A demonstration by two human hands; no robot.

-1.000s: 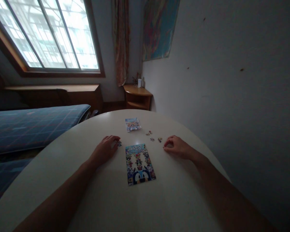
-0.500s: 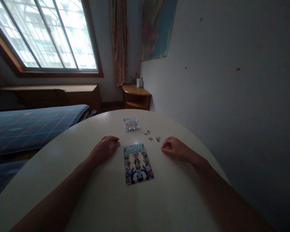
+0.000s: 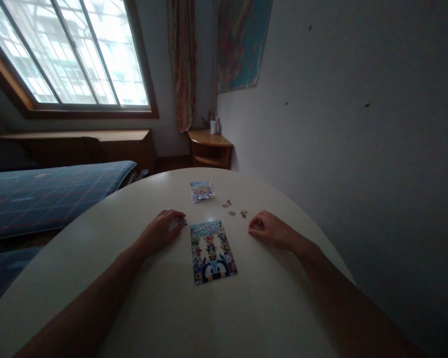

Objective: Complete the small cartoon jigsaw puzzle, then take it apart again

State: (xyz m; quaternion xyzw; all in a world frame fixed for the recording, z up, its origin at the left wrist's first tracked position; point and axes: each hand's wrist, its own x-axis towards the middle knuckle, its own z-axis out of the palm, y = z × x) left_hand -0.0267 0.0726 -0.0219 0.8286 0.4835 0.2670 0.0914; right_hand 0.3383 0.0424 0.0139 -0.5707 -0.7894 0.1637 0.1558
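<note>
One flat rectangular multicoloured cardboard-looking puzzle board point(image 3: 213, 253), blue cartoon head at its 6 o'clock end, face up on the glossy off-white curved-edge table point(image 3: 209, 323), between both hands. Long axis roughly 12 to 6, far end leaning slightly toward 11. Two pale gaps in the far half of the print. From board centre: bare left hand point(image 3: 160, 229) at 10 o'clock, bare right hand point(image 3: 272, 228) at 2. Left nearer, fingertips just off the 11 o'clock corner.

Left: palm down, fingers bent. Small dark mixed-colour puzzle bits point(image 3: 184, 223) at fingertips, partly hidden. Can't tell touch from grip, nor count.

Right: loosely curled, thumb and index tips close, hollow behind. Can't tell if pinching anything. Nearest: small yellow-and-dark jigsaw piece point(image 3: 244, 214), just past fingertips at 11, apart. More small mixed-colour jigsaw pieces point(image 3: 232, 213) farther out, between 10 and 11. Small blue-and-orange printed sheet point(image 3: 202, 191) just shy of 12 from the board, well apart from it.
</note>
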